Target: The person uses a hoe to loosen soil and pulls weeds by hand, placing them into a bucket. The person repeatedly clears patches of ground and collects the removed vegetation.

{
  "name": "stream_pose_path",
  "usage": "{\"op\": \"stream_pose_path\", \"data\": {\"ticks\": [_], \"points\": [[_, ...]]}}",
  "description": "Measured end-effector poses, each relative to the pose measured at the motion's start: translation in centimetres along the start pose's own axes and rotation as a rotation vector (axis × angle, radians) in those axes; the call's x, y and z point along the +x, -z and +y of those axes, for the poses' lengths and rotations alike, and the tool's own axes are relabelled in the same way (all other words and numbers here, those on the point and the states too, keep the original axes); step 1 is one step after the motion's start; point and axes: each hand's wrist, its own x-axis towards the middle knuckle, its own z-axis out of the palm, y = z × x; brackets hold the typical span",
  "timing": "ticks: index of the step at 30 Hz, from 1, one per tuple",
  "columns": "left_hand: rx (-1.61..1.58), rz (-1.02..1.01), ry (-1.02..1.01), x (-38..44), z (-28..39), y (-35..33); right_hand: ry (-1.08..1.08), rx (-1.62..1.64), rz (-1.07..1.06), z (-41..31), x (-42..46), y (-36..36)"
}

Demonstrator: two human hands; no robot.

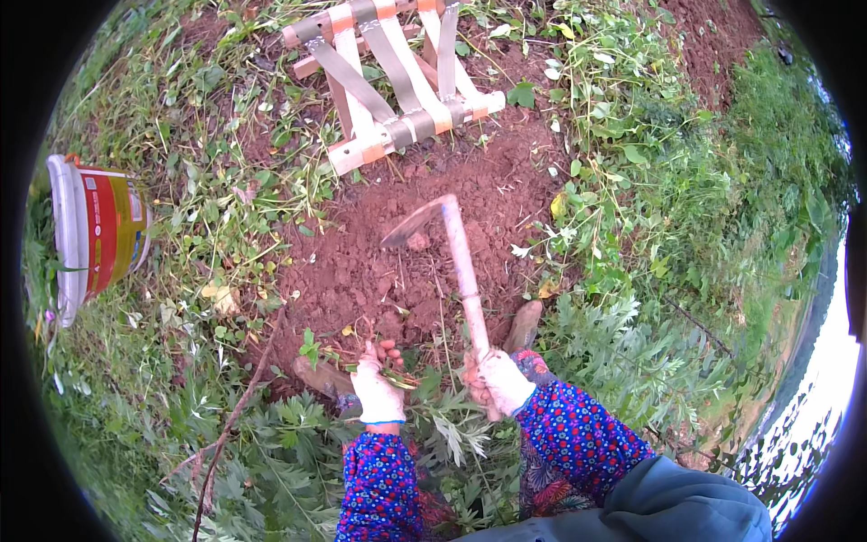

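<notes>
My right hand, in a white work glove with soiled fingers, grips the lower end of a short hoe's pale wooden handle. The hoe's thin metal blade points left from the top of the handle, over loose reddish-brown soil. My left hand wears a similar glove and is curled around a small bunch of pulled weeds, whose stems poke out on both sides. Whether the blade touches the ground cannot be told. Both hands are close in front of my body, between my two shoes.
A folding stool with woven straps stands beyond the dug soil. At the far left a white-rimmed plastic bucket lies tilted among weeds. A bare branch slants up at lower left. Leafy plants crowd the right side.
</notes>
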Motion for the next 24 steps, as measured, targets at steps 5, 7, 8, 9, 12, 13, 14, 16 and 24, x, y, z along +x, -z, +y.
{"op": "stream_pose_path", "data": {"ticks": [5,7,8,9,12,13,14,16,24], "points": [[0.004,0.041,0.017,0.5,-1.0,-0.5,0.153,0.069,0.130,-3.3,3.0,0.9],[0.015,0.031,0.006,0.7,-1.3,-0.4,0.082,0.012,0.085,-1.6,4.0,2.2],[0.026,0.028,0.020,0.5,-1.3,-0.9,-0.067,0.011,0.031,0.4,4.9,5.7],[0.025,0.027,0.004,0.8,-1.2,-0.5,-0.071,-0.027,0.086,1.5,4.0,5.7],[-0.012,0.050,-0.020,0.7,-0.8,-0.1,-0.191,0.096,0.025,1.4,0.2,6.5],[-0.005,0.043,-0.020,0.8,-0.7,-0.1,-0.150,-0.036,0.059,0.5,-0.6,6.4],[0.001,0.037,-0.021,0.8,-0.6,0.0,-0.125,-0.024,0.094,0.2,-0.9,6.8],[0.012,0.023,-0.011,0.6,-0.6,-0.1,-0.057,-0.007,0.167,-1.0,-1.4,7.7],[-0.032,0.013,0.010,0.3,-0.2,0.0,0.269,-0.145,0.097,0.2,7.4,5.1]]}}
